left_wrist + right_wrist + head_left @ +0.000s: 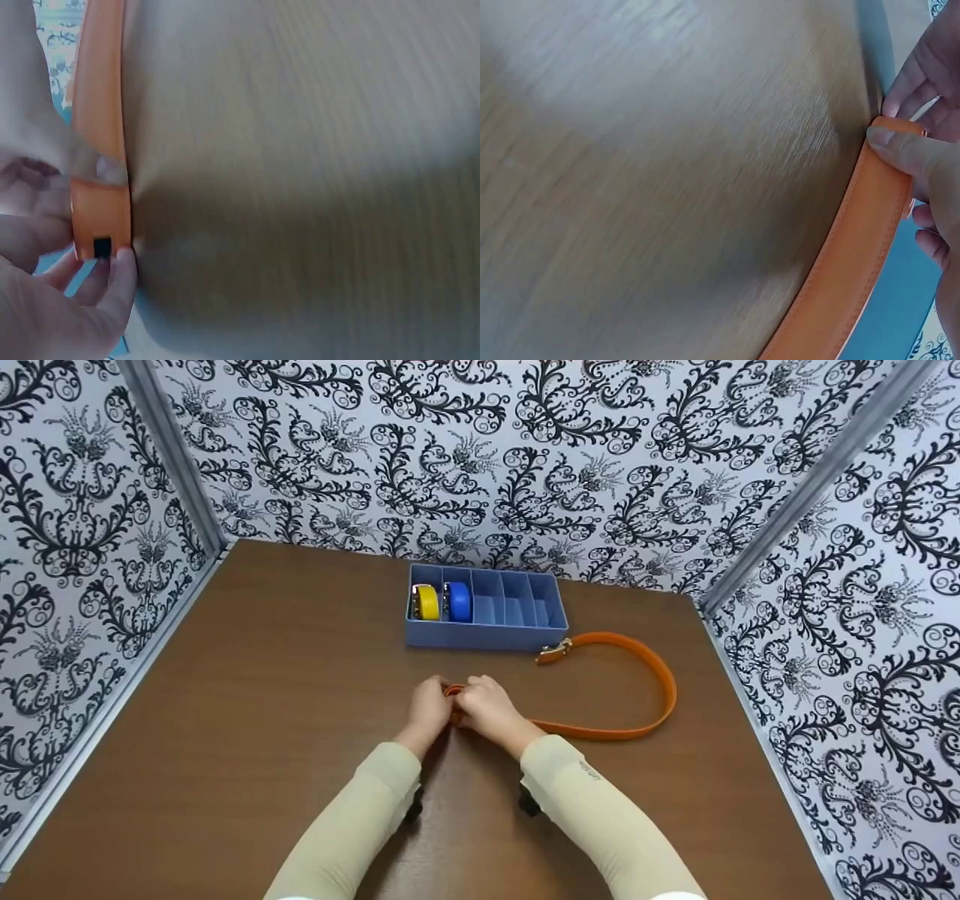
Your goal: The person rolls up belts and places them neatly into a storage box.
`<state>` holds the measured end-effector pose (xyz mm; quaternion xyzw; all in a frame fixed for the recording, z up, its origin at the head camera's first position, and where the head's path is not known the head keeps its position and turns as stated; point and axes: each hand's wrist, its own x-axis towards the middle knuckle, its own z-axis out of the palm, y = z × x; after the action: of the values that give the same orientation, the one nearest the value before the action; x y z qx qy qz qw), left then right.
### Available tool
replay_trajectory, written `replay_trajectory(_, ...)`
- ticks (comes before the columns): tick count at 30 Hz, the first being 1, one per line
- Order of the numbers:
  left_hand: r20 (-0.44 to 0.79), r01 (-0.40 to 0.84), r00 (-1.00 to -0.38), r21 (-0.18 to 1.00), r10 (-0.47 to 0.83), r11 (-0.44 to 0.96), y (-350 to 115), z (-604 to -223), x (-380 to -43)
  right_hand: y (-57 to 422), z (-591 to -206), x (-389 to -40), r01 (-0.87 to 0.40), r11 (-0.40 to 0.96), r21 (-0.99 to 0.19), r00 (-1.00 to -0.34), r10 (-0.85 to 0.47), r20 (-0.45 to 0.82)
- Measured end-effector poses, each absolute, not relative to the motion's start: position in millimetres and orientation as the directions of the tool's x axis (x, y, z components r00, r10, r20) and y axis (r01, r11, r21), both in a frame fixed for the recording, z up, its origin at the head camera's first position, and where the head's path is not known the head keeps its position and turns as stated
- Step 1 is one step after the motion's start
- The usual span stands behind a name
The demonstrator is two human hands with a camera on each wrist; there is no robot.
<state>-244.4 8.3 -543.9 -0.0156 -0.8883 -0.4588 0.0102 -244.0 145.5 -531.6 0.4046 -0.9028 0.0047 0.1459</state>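
An orange belt lies on the table on its edge in a wide curve. Its buckle rests by the front right corner of the divided box. At the other end, the strap is coiled into a small roll between both hands. My left hand holds the roll from the left; in the left wrist view its fingers grip the coil's lower edge, near a small dark square. My right hand pinches the strap where it meets the roll, the thumb lying flat across it in the right wrist view.
A blue-grey box with several compartments stands at the back of the brown table. A rolled yellow belt and a rolled blue belt sit in its two leftmost compartments. Patterned walls enclose the back and sides.
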Motion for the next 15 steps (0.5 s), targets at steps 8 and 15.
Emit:
replay_trajectory(8, 0.085, 0.154, -0.987, 0.726, 0.136, 0.67, 10.3, -543.5, -248.2, 164.2, -530.5, -249.5, -0.823, 0.522, 0.224, -0.482, -0.851, 0.211)
replay_trajectory(15, 0.105, 0.275, -0.949, 0.737, 0.298, 0.617, -1.5, -545.7, -255.9, 182.7, -520.2, -252.4, -0.876, 0.427, 0.226, -0.425, -0.903, 0.059)
